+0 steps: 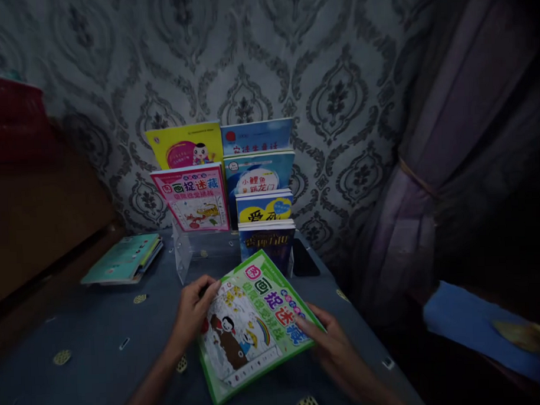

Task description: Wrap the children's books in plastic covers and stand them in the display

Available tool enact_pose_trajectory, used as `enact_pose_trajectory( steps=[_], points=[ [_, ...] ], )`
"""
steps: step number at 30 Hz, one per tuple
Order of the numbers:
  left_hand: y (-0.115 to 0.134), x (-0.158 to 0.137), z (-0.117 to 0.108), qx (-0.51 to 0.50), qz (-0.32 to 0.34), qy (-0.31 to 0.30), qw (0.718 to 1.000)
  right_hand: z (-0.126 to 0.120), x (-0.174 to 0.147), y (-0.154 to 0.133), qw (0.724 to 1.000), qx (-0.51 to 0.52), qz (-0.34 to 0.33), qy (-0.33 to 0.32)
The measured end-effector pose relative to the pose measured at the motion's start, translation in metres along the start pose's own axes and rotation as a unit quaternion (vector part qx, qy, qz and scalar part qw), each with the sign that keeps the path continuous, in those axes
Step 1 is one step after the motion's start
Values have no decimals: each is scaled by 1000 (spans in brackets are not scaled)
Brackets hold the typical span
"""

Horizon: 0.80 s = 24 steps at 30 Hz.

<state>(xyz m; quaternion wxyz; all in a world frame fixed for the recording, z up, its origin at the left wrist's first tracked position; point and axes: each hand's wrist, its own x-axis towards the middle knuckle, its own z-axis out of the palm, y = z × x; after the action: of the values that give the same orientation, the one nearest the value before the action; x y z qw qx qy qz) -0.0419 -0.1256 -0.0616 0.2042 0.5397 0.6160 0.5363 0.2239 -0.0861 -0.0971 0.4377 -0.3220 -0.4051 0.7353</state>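
Note:
A green-bordered children's picture book [256,327] is held tilted above the table, its cover facing up. My left hand [194,305] grips its upper left edge, thumb on the cover. On the right edge, my right hand [330,345] is closed round the book, thumb on top and the other fingers partly hidden beneath. Just beyond stands a clear stepped display rack [196,252]. In its left part are a pink book [199,199] and a yellow book [186,147]. Its right part bears blue books [260,170], a blue-and-yellow book [265,208] and dark blue books [266,238].
A small stack of teal books [124,259] lies at the table's left back. Beside the rack's right is a black phone-like slab [304,257]. Patterned wallpaper [247,61] rises behind, a tied purple curtain [412,203] hangs right, and a red object [14,120] sits far left.

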Motion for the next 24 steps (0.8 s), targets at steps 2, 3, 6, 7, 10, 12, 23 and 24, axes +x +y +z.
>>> enact_pose_trajectory(
  steps=[2,3,6,7,10,12,23,24],
  points=[
    [0,-2,-3,-26,-6,19,999,4,1,13,1000,11,-14,17],
    [-1,-2,-4,-42,-9,26,999,6,2,20,1000,6,-13,13],
    [-3,-5,-8,-90,-29,46,994,17,6,33,1000,7,8,-2],
    [-5,-6,-10,-107,-41,50,992,22,7,35,1000,18,18,-5],
    [-13,-9,-16,-176,-80,60,979,38,9,34,997,49,37,-35],
    [-19,-12,-22,-230,-100,63,966,48,11,31,996,49,32,-70],
    [-24,-16,-42,-333,-95,77,935,94,23,7,948,-109,-86,-286],
    [-25,-15,-45,-321,-88,87,939,97,25,5,945,-118,-97,-290]
  ],
)
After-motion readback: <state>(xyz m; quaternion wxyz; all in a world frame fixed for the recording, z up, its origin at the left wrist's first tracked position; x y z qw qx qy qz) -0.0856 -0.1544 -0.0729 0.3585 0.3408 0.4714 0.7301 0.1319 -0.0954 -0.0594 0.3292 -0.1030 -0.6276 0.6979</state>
